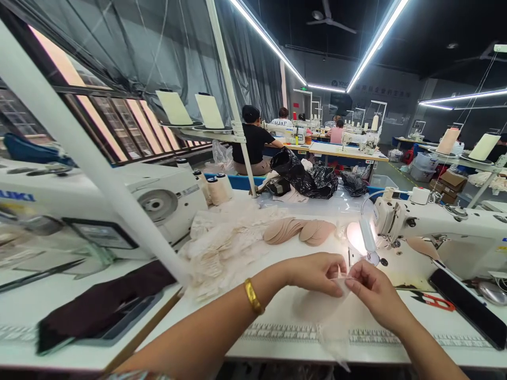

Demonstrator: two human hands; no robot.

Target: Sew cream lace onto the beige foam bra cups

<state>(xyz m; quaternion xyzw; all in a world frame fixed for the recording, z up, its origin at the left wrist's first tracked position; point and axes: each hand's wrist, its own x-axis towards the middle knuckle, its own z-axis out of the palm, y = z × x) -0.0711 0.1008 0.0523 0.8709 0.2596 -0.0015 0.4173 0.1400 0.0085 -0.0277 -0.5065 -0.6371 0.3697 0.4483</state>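
Observation:
My left hand, with a gold bangle on its wrist, pinches the upper edge of a thin, pale sheer fabric piece. Close beside it, my right hand pinches the same edge with thumb and forefinger. The fabric hangs down over the table's printed ruler strip. Just behind the hands is the needle area of a white sewing machine, lit by a small lamp. Beige oval pads lie in overlapping stacks beyond my left hand, next to a heap of cream lace fabric.
Red-handled snips and a black phone lie at the right. Another sewing machine and dark cloth are at the left. Black plastic bags sit behind the table; a seated person is beyond.

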